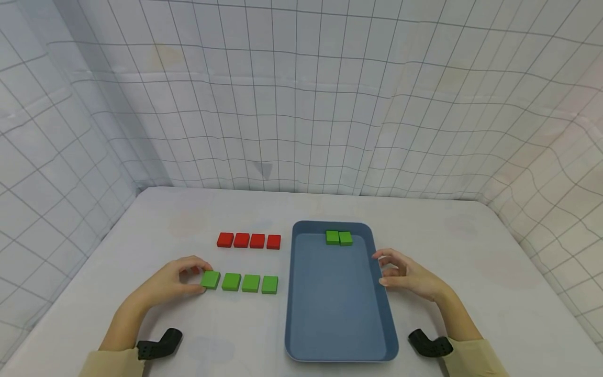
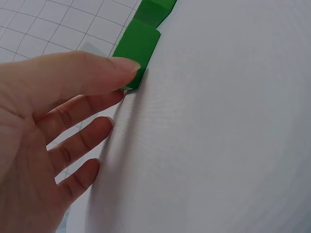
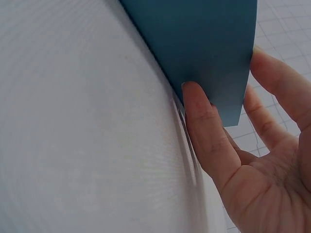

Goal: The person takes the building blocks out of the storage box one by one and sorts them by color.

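Observation:
A row of several green square blocks (image 1: pixel 250 283) lies on the table left of the blue-grey tray (image 1: pixel 341 357). My left hand (image 1: pixel 181 277) pinches the leftmost green block (image 1: pixel 210 279) between thumb and index finger. In the left wrist view the thumb covers part of that green block (image 2: pixel 138 43), and the other fingers are loosely bent below. Two green blocks (image 1: pixel 339 238) sit side by side inside the tray at its far end. At the tray's right side is my right hand (image 1: pixel 405 275), fingers relaxed; its fingertips touch the tray's wall (image 3: pixel 204 53) in the right wrist view.
Several red square blocks (image 1: pixel 249 240) form a row behind the green row. The white table (image 1: pixel 212 335) ends at a grid-patterned curtain (image 1: pixel 282 131) that rises behind and on both sides. Black wrist devices (image 1: pixel 162 344) are on both forearms.

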Tool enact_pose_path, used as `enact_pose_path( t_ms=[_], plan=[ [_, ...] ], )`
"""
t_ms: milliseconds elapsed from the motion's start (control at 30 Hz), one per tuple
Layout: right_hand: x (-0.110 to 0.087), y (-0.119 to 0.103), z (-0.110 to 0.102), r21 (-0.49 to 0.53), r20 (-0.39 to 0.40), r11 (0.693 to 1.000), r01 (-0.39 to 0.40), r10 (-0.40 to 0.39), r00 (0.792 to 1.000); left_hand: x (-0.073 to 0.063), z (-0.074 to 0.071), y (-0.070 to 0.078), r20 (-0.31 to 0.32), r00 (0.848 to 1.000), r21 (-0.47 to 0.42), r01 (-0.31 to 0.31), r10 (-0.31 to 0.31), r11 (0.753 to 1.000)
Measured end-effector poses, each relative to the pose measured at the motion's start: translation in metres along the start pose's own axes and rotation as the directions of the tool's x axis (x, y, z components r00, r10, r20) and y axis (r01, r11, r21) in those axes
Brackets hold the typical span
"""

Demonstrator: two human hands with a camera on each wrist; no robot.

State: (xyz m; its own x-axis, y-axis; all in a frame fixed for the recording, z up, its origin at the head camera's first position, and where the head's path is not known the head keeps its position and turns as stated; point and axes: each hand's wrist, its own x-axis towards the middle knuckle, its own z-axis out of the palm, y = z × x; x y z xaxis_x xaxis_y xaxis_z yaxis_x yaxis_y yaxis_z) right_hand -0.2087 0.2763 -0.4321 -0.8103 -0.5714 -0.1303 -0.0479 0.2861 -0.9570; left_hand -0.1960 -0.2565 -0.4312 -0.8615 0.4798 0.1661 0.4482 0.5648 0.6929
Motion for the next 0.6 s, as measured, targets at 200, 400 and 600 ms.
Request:
enact_pose_path(
  t_ms=[200, 400, 600],
  plan=[
    [0.0002, 0.0005, -0.0003, 0.001, -0.001, 1.000, 0.002, -0.002, 1.000, 0.0012, 0.0024, 0.0005, -0.003, 0.999, -0.020, -0.044, 0.044, 0.999],
    [-0.0008, -0.0003, -0.0003, 0.023, 0.007, 1.000, 0.006, -0.006, 1.000, 0.0022, 0.0010, 0.0036, 0.019, 1.000, -0.020, 0.002, -0.001, 1.000],
    [-0.0008, 0.0001, -0.0001, 0.009, -0.004, 1.000, 0.000, 0.000, 1.000, 0.0025, -0.0001, 0.0067, 0.027, 0.997, 0.018, 0.068, -0.069, 0.998]
  ],
)
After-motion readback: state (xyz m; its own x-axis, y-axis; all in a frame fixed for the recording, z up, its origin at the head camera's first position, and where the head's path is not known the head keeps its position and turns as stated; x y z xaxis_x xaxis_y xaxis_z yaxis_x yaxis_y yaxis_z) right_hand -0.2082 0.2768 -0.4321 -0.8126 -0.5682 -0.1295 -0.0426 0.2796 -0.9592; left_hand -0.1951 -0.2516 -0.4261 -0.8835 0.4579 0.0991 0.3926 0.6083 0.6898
